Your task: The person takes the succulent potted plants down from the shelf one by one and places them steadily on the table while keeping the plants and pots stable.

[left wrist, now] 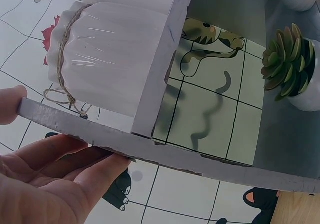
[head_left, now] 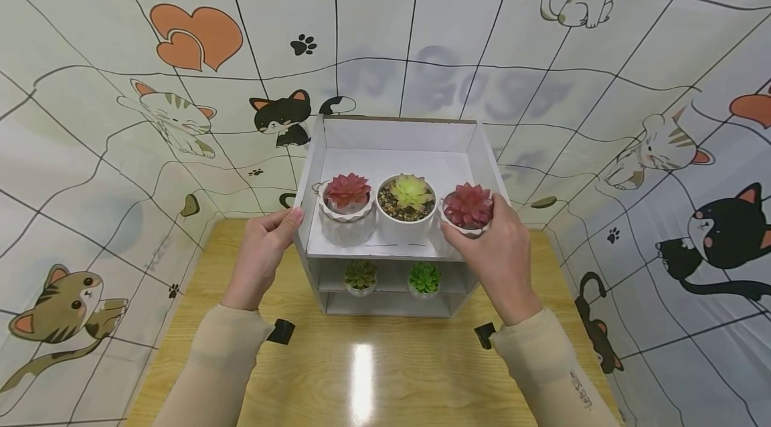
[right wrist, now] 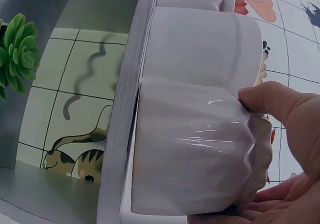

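A white shelf unit stands on the table, with three white pots along its top board. My left hand pinches the unit's left side panel, thumb on one edge and fingers on the outer face. On the right, my right hand grips the rim of a wavy white pot holding a red succulent. That pot's base meets the top board. In the middle is a smooth pot with a yellow-green succulent. The left pot has twine round its rim and a red succulent.
Two small potted plants, a dark green one and a bright green one, stand on the lower shelf. The wooden table lies in front. Walls covered with cat-print cloth close in the back and both sides.
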Demonstrator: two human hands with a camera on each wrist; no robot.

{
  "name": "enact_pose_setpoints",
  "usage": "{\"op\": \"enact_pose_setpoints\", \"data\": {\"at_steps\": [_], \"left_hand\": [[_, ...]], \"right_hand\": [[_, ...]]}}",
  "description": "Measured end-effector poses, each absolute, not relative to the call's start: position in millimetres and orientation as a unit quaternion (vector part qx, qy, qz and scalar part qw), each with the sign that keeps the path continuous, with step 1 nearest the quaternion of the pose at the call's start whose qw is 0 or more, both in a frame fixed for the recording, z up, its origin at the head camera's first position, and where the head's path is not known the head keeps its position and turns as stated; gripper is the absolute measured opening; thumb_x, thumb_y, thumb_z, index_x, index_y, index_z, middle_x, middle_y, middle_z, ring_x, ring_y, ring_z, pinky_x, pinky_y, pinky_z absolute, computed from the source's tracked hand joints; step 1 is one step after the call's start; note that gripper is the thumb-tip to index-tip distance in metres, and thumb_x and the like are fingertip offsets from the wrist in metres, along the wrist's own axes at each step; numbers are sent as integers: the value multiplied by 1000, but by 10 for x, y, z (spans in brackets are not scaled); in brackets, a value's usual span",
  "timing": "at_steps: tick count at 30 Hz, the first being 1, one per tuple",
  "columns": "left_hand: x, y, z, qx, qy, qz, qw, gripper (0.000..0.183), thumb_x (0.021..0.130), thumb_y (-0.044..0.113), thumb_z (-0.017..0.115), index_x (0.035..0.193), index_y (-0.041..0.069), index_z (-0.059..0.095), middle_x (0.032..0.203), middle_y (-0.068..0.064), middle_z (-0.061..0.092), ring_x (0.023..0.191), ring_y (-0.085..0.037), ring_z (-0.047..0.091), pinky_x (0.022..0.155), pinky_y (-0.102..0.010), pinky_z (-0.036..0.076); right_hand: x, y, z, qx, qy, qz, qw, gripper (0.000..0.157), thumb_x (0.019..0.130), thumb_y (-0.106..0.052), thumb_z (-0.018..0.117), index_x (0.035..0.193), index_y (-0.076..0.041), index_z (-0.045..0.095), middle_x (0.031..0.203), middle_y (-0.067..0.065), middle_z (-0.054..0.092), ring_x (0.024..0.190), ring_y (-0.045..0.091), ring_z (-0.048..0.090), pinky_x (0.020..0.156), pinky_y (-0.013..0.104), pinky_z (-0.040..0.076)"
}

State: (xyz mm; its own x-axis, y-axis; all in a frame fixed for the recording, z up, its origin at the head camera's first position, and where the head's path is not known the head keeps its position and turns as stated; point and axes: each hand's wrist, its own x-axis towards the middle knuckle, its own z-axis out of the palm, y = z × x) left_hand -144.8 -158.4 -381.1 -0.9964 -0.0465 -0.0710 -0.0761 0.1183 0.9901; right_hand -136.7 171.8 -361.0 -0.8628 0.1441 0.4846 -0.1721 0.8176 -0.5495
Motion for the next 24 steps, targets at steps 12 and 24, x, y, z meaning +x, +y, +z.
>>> {"op": "enact_pose_setpoints", "data": {"at_steps": [12, 24], "left_hand": [[-1461, -1574, -3829, -45, 748, 662, 11, 48, 107, 26, 59, 140, -9, 58, 142, -26, 59, 133, -32, 54, 115, -50, 41], [-1453, -1583, -3822, -41, 744, 667, 12, 46, 108, 23, 58, 141, -9, 57, 145, -27, 57, 133, -33, 53, 117, -52, 39]], "right_hand": [[-1316, 1737, -3609, 9, -912, 309, 271, 69, 72, -27, 93, 121, 11, 62, 108, 29, 71, 98, 44, 69, 82, 60, 58], [-1269, 1764, -3599, 20, -901, 323, 289, 72, 68, -24, 96, 122, 11, 63, 109, 28, 71, 98, 43, 70, 83, 59, 58]]}}
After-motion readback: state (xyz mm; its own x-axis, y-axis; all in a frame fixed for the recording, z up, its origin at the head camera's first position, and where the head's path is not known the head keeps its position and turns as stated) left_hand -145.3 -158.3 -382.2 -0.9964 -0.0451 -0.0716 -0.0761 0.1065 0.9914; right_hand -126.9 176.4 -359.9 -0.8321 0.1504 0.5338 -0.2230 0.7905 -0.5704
